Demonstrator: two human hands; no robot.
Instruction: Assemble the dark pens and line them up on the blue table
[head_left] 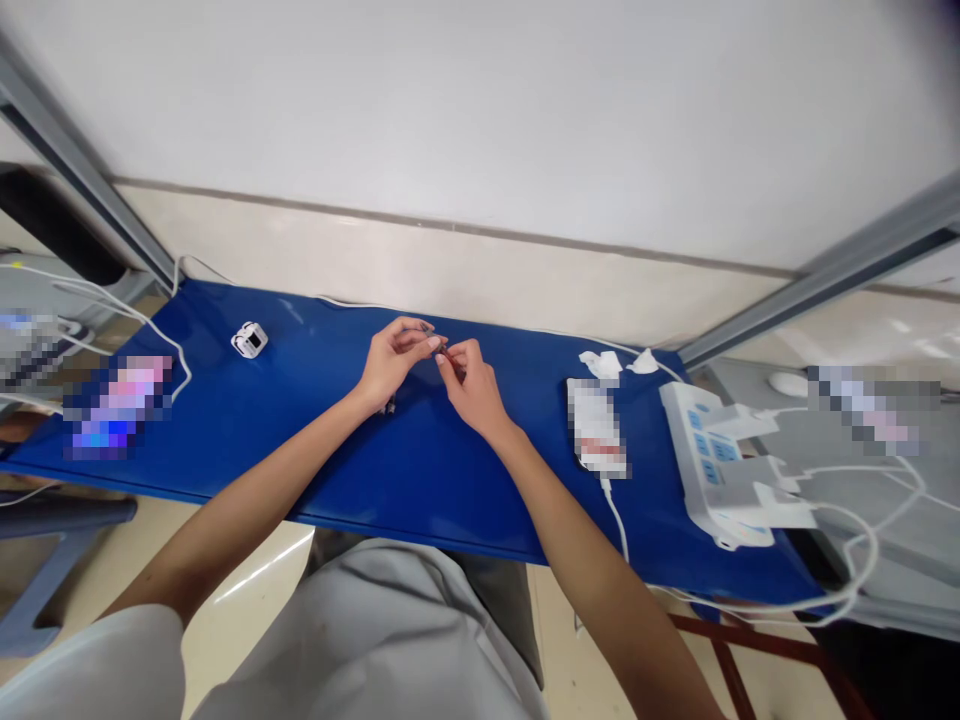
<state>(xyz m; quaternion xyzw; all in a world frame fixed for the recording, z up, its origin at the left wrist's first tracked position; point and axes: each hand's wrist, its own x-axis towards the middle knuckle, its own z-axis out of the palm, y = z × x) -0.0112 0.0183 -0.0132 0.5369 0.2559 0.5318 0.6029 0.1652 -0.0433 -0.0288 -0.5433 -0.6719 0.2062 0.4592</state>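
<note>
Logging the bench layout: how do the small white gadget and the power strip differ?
The power strip is long and much bigger; the gadget is compact. The power strip has blue outlets and chargers plugged in; the gadget shows a dark square and no visible cable. Both are mostly white and sit on the blue table.

"What are you seeing on the left of your feed?"

"I'm watching a small white gadget sitting on the blue table, and a flat pink-and-purple item is lying nearer the corner (pixelated, so I'm not making out details)."

"And on the right?"

"I'm seeing crumpled white tissue resting beyond another pixelated flat item, which is trailing a white cable. Beside that, a white power strip is carrying several plugged-in white adapters."
</note>
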